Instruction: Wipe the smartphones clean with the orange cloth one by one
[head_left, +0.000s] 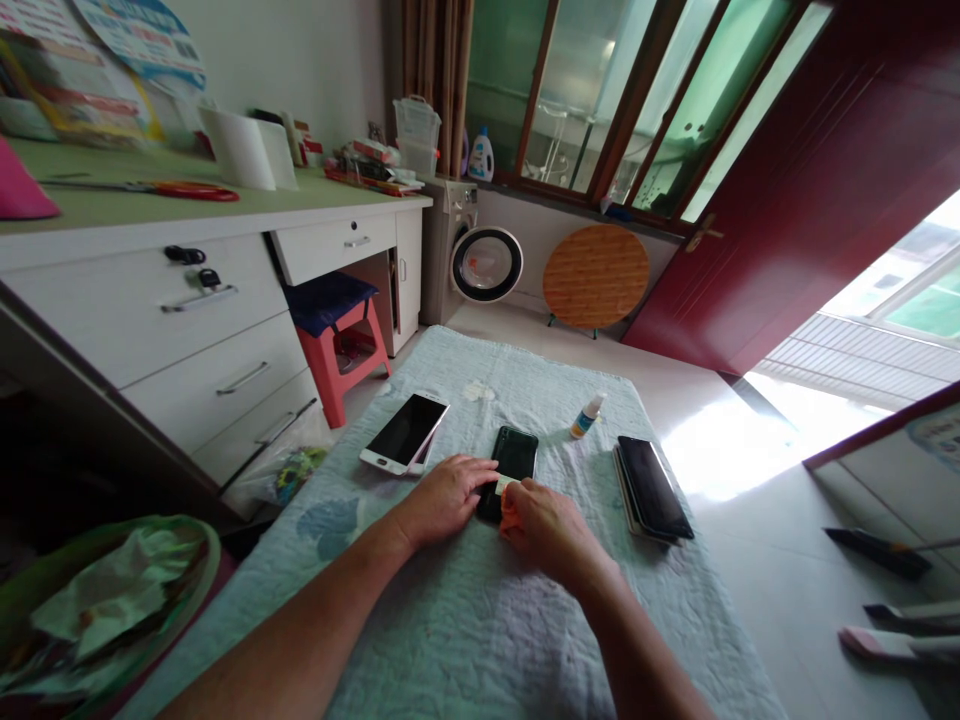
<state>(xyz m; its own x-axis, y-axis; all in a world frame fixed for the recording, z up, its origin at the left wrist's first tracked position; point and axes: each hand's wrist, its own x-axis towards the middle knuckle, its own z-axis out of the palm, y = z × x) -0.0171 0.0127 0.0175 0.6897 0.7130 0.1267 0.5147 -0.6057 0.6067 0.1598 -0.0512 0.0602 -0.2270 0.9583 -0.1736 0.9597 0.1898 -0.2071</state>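
Observation:
A black smartphone [516,452] lies on the quilted cloth [450,620] in front of me, with a small pale patch or label on it. My left hand [446,497] holds the phone at its left edge, fingertips and thumb against it. Bunched in my right hand [551,525] is an orange cloth [511,512], pressed on the phone's lower part. My fingers partly hide the phone's lower half. To the left, a white smartphone [406,434] rests on another device. At the right, a dark phone [654,487] tops a small stack. A little spray bottle [587,416] stands behind.
A desk with drawers [225,330] runs along the left wall, with a red stool [345,350] under it. A waste bin [214,560] stands at lower left. Beyond the table are a washing machine [442,240] with its door open and a round wooden tabletop [596,275].

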